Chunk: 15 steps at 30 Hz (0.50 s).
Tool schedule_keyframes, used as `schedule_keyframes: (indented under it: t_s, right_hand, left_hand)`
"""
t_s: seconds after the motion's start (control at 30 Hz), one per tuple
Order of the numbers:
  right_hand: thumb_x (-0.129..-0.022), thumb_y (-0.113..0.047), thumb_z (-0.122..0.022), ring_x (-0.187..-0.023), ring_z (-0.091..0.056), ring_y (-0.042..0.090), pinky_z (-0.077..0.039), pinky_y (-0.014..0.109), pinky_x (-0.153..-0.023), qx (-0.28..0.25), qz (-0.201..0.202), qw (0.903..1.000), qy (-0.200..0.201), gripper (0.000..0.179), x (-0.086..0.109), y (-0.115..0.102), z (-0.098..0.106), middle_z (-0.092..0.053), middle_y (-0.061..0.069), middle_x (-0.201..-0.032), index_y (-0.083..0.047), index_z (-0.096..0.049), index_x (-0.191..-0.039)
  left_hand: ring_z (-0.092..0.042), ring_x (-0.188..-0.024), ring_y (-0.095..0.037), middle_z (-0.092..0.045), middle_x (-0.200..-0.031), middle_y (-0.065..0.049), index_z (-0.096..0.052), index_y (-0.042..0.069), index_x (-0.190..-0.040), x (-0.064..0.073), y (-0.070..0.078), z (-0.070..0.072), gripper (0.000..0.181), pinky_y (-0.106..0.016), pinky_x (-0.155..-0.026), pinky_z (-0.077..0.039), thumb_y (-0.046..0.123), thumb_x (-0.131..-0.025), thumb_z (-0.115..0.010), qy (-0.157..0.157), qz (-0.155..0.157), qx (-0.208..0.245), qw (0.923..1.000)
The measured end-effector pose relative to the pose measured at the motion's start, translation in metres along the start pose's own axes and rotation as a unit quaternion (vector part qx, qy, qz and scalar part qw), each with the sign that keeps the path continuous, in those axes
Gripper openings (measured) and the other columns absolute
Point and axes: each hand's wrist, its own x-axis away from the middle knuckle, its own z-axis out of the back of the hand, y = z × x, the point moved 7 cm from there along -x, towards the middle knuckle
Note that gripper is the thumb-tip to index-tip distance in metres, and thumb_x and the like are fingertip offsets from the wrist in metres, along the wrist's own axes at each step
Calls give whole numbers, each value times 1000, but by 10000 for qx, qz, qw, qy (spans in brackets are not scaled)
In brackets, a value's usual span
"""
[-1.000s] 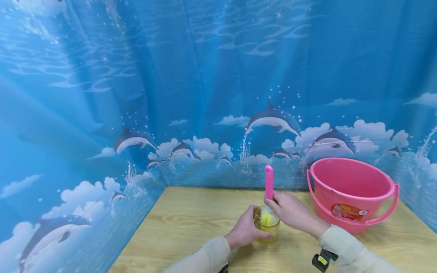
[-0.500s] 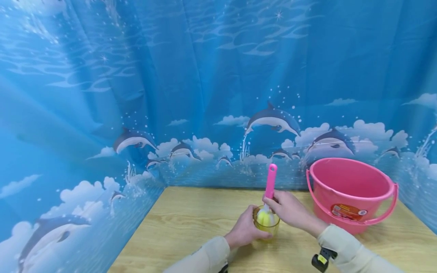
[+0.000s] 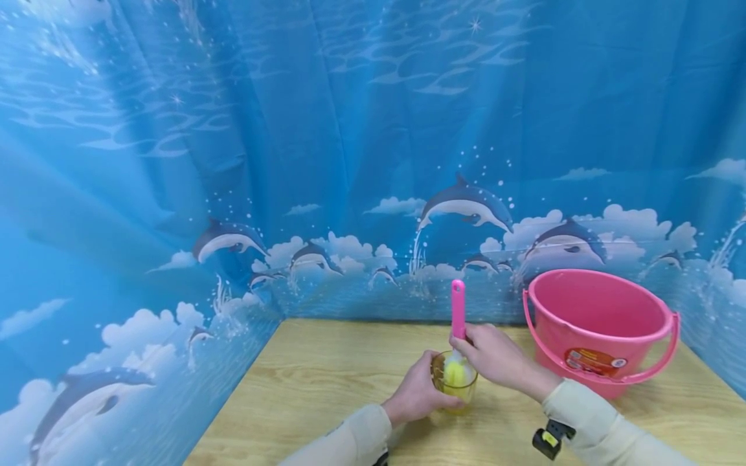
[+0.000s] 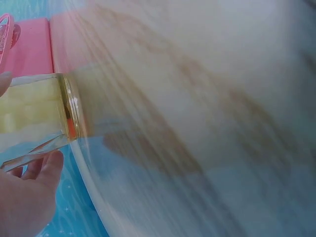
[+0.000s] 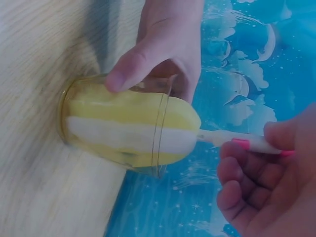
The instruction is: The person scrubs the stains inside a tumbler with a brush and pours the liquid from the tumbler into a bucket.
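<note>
An amber glass cup (image 3: 460,393) stands upright on the wooden table, and my left hand (image 3: 416,390) grips it round the side. Inside the cup sits the yellow and white sponge head of a cup brush (image 5: 131,133), its top poking past the rim in the right wrist view. My right hand (image 3: 495,358) pinches the white lower part of the brush's handle (image 3: 458,309), whose pink end points upward. In the left wrist view only part of the cup (image 4: 32,106) and the fingers of my left hand (image 4: 32,190) show.
A pink bucket (image 3: 606,353) with its handle hanging down stands on the right of the table (image 3: 326,362). Behind and to the left hangs a blue curtain (image 3: 350,162) printed with dolphins.
The brush handle leaned right half a second ago and now stands nearly upright again, with the sponge turned inside the cup. My left hand and the cup have hardly moved.
</note>
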Motion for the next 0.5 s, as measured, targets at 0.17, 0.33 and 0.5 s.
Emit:
schedule_keyframes:
  t_s: [0.17,0.33,0.5]
  right_hand:
    - [-102,-22,-56,-56,-44,12,-36,24,-48,-379,-275,9989,-61,18,0,2,0,-56,0,-68,-11,-68,-95]
    - [-103,-26,-55,-56,-44,13,-36,24,-47,-743,-518,9959,-53,22,0,6,-3,-58,4,-70,-9,-67,-98]
    - [-104,-26,-54,-58,-47,15,-40,26,-50,-819,-506,9953,81,22,0,9,-4,-59,4,-71,-9,-67,-98]
  left_hand:
    - [-60,-97,-4,-61,-111,9,-51,17,-127,0,1,0,78,-27,-89,-52,28,-63,-95,-3,-55,30,10000]
    - [-59,-93,-4,-60,-108,10,-51,18,-124,1,2,-1,74,-27,-84,-53,28,-65,-95,-79,-33,128,9999]
    - [-59,-94,-4,-61,-110,9,-51,17,-125,2,3,0,75,-27,-84,-52,27,-66,-95,-59,-66,10,10000]
